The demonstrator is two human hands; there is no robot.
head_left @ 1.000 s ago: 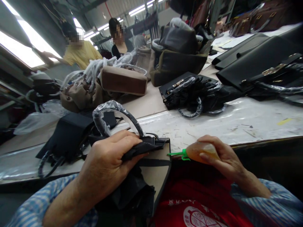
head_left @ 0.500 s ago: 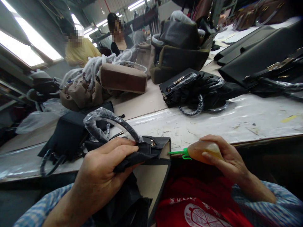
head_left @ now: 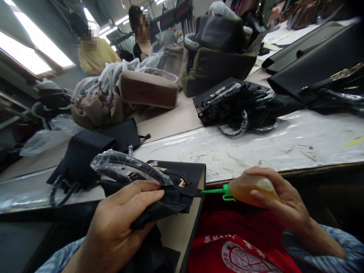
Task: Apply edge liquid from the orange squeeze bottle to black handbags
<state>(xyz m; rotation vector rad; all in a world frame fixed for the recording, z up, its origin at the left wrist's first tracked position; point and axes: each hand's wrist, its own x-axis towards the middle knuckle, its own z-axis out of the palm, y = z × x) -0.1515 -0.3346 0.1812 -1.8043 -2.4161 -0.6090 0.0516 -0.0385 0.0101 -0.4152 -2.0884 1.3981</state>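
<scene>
A black handbag point(head_left: 196, 172) with a plastic-wrapped handle lies at the table's front edge, its beige inner side point(head_left: 178, 227) partly exposed. My left hand point(head_left: 122, 216) is closed on the bag's black upper edge near the handle base, thumb on top; the fingers underneath are hidden. In my right hand point(head_left: 275, 197) is a squeeze bottle point(head_left: 253, 188) of amber liquid, lying almost level. Its thin green nozzle point(head_left: 214, 191) points left, with the tip at the bag's right edge. Whether the tip touches the bag I cannot tell.
Black bags with wrapped handles point(head_left: 233, 102) lie beyond my hands, and large black panels point(head_left: 321, 64) are at right. Brown bags point(head_left: 149, 89) are heaped farther back. Another black bag point(head_left: 82, 151) sits at left. Two people stand across the table.
The wrapped handle has tipped lower and to the left, and more of the bag's black front shows. My right hand and the bottle have shifted slightly right and down.
</scene>
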